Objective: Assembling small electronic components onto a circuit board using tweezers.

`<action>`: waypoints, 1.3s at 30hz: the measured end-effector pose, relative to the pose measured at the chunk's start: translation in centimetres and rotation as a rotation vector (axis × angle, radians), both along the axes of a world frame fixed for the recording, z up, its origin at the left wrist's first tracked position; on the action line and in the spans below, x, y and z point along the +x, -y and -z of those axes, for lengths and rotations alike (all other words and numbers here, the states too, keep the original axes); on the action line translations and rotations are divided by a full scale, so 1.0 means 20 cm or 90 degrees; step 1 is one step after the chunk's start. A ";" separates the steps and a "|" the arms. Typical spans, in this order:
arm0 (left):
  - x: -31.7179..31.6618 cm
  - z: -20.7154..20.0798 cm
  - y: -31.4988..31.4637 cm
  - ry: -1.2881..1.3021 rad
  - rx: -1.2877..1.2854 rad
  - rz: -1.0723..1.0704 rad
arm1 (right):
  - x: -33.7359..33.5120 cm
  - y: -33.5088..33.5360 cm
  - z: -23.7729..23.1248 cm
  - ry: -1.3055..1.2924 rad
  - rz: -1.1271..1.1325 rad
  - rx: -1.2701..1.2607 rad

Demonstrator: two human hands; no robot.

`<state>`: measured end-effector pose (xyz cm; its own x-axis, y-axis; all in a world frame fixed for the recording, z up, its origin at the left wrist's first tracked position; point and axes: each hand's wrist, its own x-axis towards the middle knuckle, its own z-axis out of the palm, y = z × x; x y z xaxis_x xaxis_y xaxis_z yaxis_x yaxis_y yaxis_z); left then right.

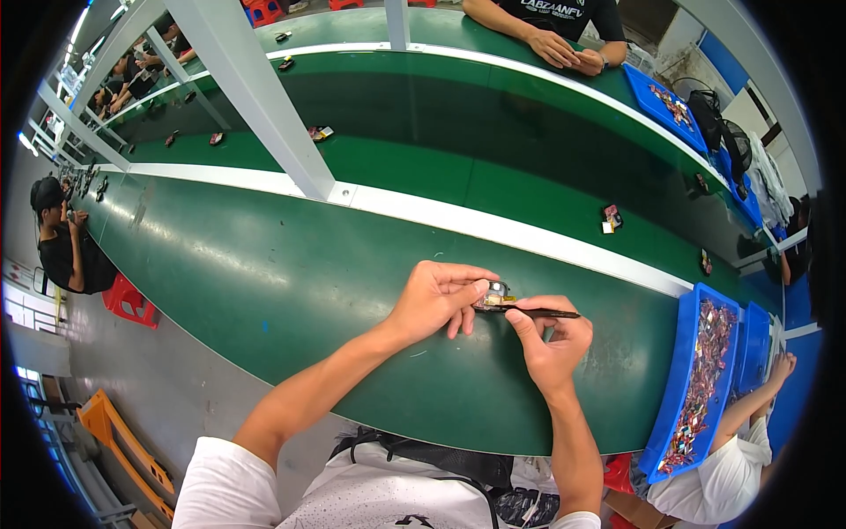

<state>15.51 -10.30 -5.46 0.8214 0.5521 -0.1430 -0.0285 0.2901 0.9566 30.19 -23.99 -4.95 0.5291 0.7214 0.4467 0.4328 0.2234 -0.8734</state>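
Above the green worktable (317,256), my left hand (432,301) grips a small dark-cased gadget (496,291) between thumb and fingers. Pale and yellowish parts show inside its casing. My right hand (557,342) is closed around a thin black stick-like tool (557,313), thumb on one side and fingers on the other. The tool lies roughly level, and its left end reaches the gadget's lower edge. What exactly the tip touches is too small to tell.
At my right stands a blue tray (673,388) heaped with small colourful parts. A white rail (493,231) and slanting post (256,97) separate the table from a green conveyor belt (520,189), which carries small gadgets (612,219). Co-workers sit across, left and right.
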 end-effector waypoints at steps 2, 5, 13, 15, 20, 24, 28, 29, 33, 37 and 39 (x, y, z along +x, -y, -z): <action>0.00 -0.01 0.00 -0.004 0.002 -0.002 | 0.01 0.00 0.00 -0.038 -0.018 -0.007; 0.00 -0.01 0.01 -0.015 0.015 -0.005 | 0.01 0.00 0.00 -0.012 -0.023 -0.014; 0.01 -0.02 0.02 -0.021 0.026 -0.015 | 0.01 -0.01 -0.01 0.053 -0.031 -0.002; 0.01 -0.01 0.02 -0.024 0.030 -0.014 | 0.01 -0.01 -0.01 0.070 -0.031 0.005; 0.01 -0.01 0.02 -0.025 0.029 -0.013 | 0.01 -0.01 -0.01 0.091 -0.043 0.006; 0.01 0.01 0.02 -0.017 0.024 -0.002 | 0.02 0.00 -0.02 0.106 -0.043 -0.003; 0.02 0.00 0.05 -0.020 -0.005 -0.024 | 0.03 0.01 -0.02 0.084 -0.056 0.001; 0.02 0.01 0.06 -0.015 -0.007 -0.038 | 0.03 0.01 -0.01 0.094 -0.061 0.016; 0.03 0.03 0.06 -0.003 0.015 -0.067 | 0.02 -0.01 -0.01 0.099 -0.055 0.035; 0.01 0.03 0.05 -0.004 0.027 -0.049 | 0.02 0.00 -0.01 0.101 -0.038 0.002; 0.02 0.02 0.05 -0.016 0.026 -0.045 | 0.02 0.00 -0.01 0.098 -0.039 0.001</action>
<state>15.83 -11.35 -5.93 0.7769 0.6140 -0.1395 -0.0230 0.2490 0.9682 30.56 -23.92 -4.79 0.4098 0.7494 0.5201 0.5465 0.2549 -0.7977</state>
